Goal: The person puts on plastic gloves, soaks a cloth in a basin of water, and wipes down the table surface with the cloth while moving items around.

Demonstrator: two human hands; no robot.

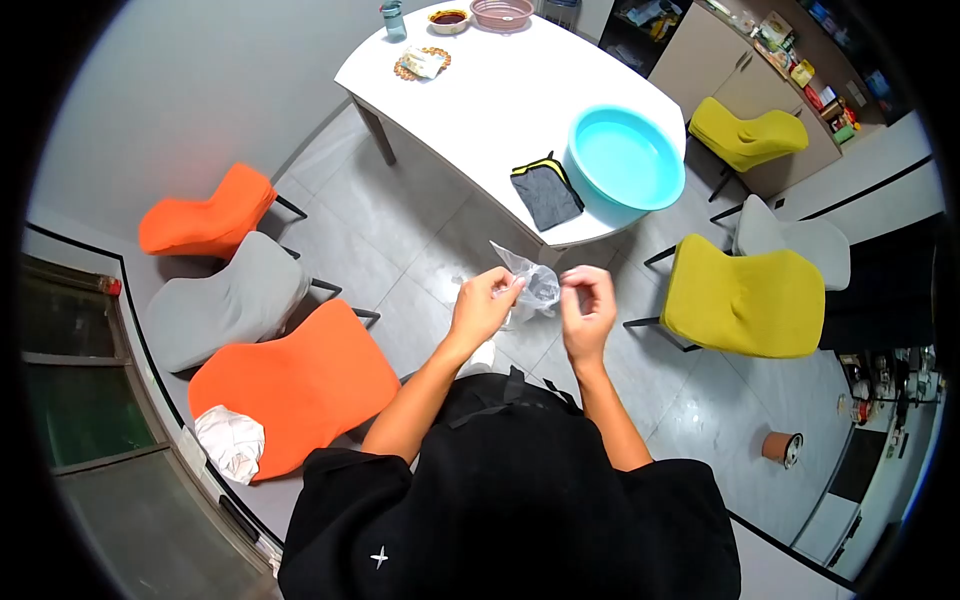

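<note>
A crumpled piece of thin clear plastic (538, 287), perhaps a bag or disposable glove, hangs between my hands in front of my body. My left hand (483, 308) pinches its left side between thumb and fingers. At its right edge, the fingers of my right hand (588, 308) are curled together in a pinch; their exact hold on the film is hard to see. Beyond the hands, a dark grey cloth with yellow trim (548, 193) lies at the table's near edge. Beside it stands a large turquoise basin (577, 178).
The white table (470, 120) holds a bottle (393, 22), a bowl of dark liquid (449, 27), a pink basket (502, 12) and a beaded ring with a packet. Orange chairs (300, 375) and a grey one stand left, yellow chairs (745, 300) right. A small bin (778, 449) lies on the floor.
</note>
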